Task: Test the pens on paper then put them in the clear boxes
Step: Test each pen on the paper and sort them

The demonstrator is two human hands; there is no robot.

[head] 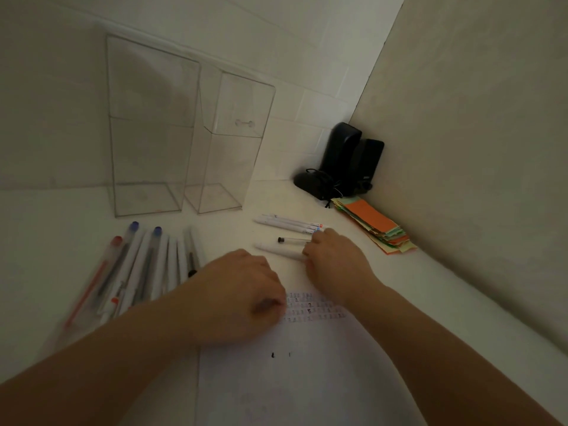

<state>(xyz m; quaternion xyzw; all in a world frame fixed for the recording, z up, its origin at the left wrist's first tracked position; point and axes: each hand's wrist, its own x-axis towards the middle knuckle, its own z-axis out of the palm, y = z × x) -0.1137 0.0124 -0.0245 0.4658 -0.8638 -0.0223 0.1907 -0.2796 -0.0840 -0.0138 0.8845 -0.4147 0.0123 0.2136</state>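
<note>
Two tall clear boxes (147, 133) (227, 142) stand empty at the back of the white table. Several pens (135, 272) lie in a row at the left. Near my right hand lie two white pens (285, 223), a clear pen with a black cap (293, 240) and another white pen (278, 250). My right hand (333, 259) curls its fingers over the ends of the clear pen and the nearest white pen. My left hand (242, 290) rests loosely curled on the top of the paper (307, 364), which bears rows of small marks.
A stack of coloured paper strips (375, 226) lies at the right by the wall. A black speaker and a mouse with cable (341, 167) sit in the back corner. Walls close the table at the back and the right.
</note>
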